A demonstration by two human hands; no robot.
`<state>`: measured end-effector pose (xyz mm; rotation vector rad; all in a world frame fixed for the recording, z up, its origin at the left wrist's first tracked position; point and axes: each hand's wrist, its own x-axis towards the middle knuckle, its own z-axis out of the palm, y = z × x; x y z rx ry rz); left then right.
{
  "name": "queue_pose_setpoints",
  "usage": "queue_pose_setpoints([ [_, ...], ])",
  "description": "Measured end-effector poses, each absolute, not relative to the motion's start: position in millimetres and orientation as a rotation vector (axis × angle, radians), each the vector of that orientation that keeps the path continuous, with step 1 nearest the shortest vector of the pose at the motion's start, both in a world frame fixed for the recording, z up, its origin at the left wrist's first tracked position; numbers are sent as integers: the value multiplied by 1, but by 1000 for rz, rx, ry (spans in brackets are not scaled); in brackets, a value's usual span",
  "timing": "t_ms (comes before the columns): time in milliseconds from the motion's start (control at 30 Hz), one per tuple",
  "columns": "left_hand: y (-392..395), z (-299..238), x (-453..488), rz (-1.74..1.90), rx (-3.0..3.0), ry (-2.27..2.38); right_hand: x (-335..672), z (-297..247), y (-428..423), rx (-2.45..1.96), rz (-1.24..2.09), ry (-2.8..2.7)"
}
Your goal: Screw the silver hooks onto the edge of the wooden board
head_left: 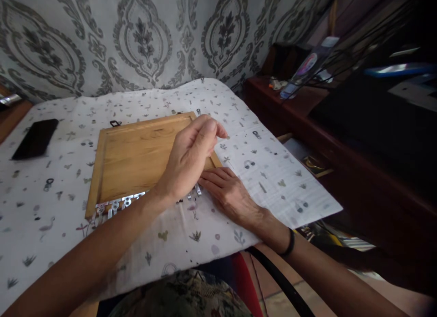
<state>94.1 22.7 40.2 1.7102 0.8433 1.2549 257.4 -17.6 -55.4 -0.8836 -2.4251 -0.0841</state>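
A framed wooden board (133, 158) lies on the patterned white cloth, tilted slightly in view. Along its near edge runs a row of silver metal clips (116, 205), partly covered by my left forearm. My left hand (191, 158) is raised over the board's right side with its fingers curled in. Whatever is between those fingers is hidden. At the board's near right corner, my right hand (232, 194) rests low with fingers stretched out and touching the edge; its thumb does not show. A small black metal loop (115, 123) sits at the board's far edge.
A black phone (36, 138) lies on the white cloth (290, 189) at the left. To the right stands a dark red wooden desk (293, 110) with a clear bottle (307, 67) and cables. A patterned grey curtain (186, 39) hangs behind the table.
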Motion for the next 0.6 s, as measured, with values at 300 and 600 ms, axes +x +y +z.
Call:
queue_pose_setpoints([
  [300,35,66,49,852,2172,770,257,-57,-17,-904,-115,-2425],
  [600,40,92,33,594,2725,872,258,-56,-18,-900,-13,-2419],
])
